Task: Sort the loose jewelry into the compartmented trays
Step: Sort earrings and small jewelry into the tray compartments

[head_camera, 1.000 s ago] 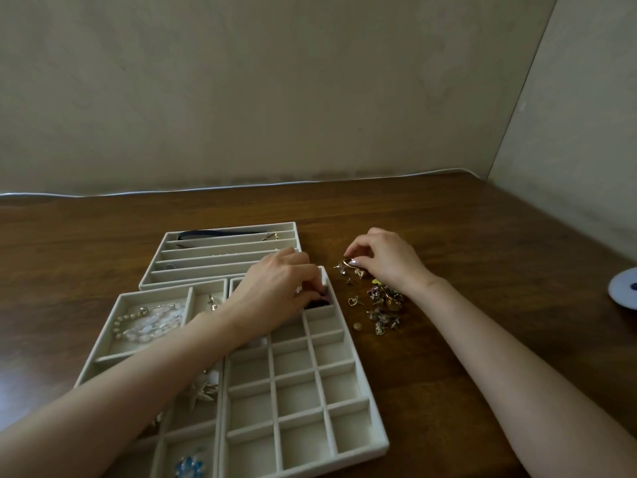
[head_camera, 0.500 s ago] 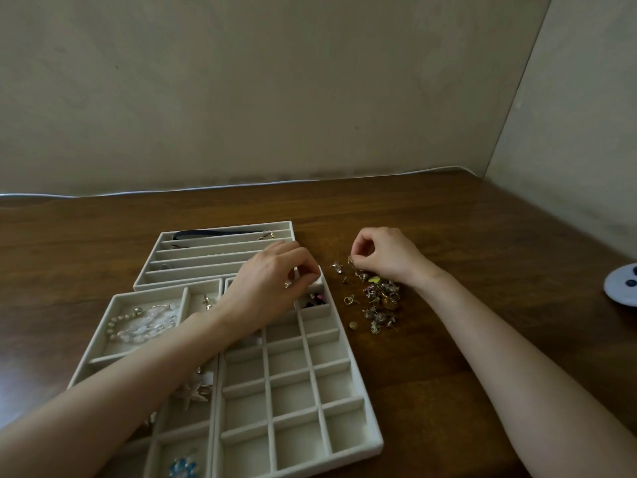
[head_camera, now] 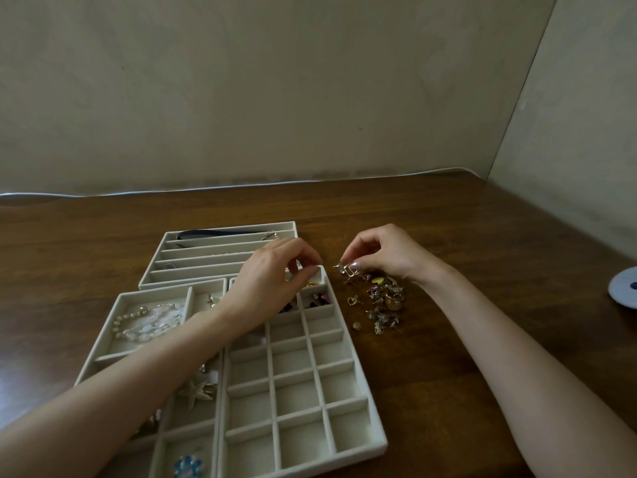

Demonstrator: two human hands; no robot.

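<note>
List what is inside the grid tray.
The grid tray holds a gold piece in its far right cell and dark and pink pieces in the cells just nearer. Other visible cells look bare. The left hand covers the far left cells.

light: dim, soft, even | glare: pale sheen on table at 8 o'clock | shadows: faint, soft-edged | focus: loose jewelry slightly blurred | edges: wide-angle bowing at 3 and 9 o'clock
</note>
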